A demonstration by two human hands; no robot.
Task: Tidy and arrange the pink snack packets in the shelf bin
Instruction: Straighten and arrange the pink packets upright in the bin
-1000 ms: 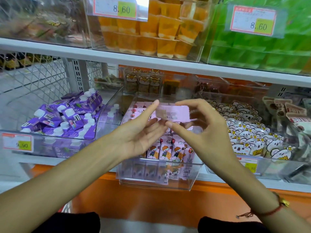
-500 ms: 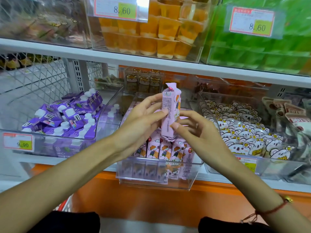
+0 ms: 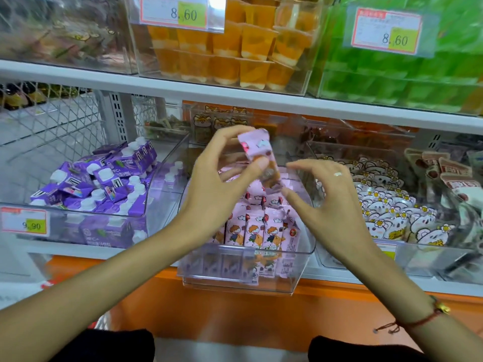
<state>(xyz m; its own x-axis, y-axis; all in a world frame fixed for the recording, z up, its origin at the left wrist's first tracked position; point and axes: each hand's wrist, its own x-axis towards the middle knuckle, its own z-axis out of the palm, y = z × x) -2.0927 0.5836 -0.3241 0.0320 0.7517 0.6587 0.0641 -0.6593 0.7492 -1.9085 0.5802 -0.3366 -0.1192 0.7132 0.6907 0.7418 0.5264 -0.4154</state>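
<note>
On the shop shelf (image 3: 235, 99), the left hand (image 3: 222, 189) pinches one pink packet (image 3: 258, 158) above the clear bin (image 3: 248, 270), right hand (image 3: 329, 202) loose; stand it straight in the front row

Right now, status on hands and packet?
Left hand pinches pink snack packet above clear bin. Right hand open, off it. Nothing blocking.

Bare forearms, no sleeves; red string bracelet (image 3: 428, 317) with gold charm on right wrist; dark trousers (image 3: 109, 346) below.
</note>
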